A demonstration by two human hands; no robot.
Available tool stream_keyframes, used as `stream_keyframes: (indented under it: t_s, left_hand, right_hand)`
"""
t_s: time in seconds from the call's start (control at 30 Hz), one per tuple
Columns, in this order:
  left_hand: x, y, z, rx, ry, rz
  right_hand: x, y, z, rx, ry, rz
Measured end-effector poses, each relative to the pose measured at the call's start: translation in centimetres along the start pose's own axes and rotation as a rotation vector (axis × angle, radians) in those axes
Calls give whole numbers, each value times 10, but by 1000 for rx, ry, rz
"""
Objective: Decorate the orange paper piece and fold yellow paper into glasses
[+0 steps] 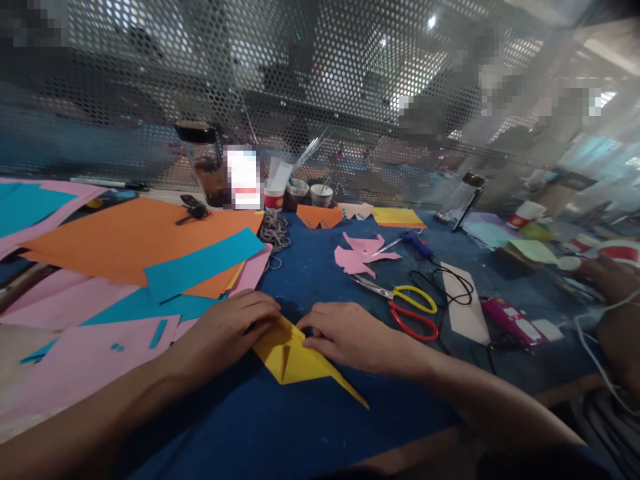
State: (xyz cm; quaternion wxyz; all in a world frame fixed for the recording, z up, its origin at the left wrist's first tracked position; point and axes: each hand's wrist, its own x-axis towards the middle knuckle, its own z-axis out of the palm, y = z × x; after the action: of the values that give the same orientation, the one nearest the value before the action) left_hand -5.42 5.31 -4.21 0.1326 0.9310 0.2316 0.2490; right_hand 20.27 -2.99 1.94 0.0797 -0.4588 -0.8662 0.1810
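A folded yellow paper lies near the table's front, with a long thin point reaching toward the lower right. My left hand grips its upper left edge, fingers bent over the paper. From the other side, my right hand pinches the upper right edge with thumb and fingers; some fingertips are hidden. Just beyond my right hand are scissors with one yellow and one red handle. Farther back lies a pink cut-out, with the tip of a blue glue gun near it.
Orange sheets, blue strips and pink sheets cover the left side. Cups, a jar and string stand along the perforated screen. A black cord and purple device lie right, near another person's hand.
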Motion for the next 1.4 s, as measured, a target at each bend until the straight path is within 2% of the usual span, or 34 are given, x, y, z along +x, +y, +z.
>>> stream_keyframes:
  t_s: [0.13, 0.3, 0.43, 0.63, 0.8, 1.0, 1.23, 1.4]
  left_hand:
    - [6, 3, 0, -30, 11, 40]
    - [16, 10, -3, -25, -21, 62]
    - [16, 8, -3, -34, -4, 103]
    - [7, 4, 3, -48, 24, 84]
    - [2, 10, 2, 5, 40, 83]
    - [-12, 30, 5, 222, 87, 192]
    - [-27, 70, 8, 419, 83, 178]
    - [-25, 84, 4, 486, 59, 183]
  right_hand:
    - [-2, 1, 3, 12, 8, -79]
    - [-4, 4, 6, 89, 101, -49]
    - [-4, 8, 9, 126, 85, -157]
    - [-1, 11, 16, 13, 108, -231]
    - [-2, 6, 14, -93, 102, -245]
    - [-4, 0, 10, -171, 64, -222]
    - [-6, -1, 8, -204, 54, -223]
    - [-6, 0, 11, -218, 96, -239]
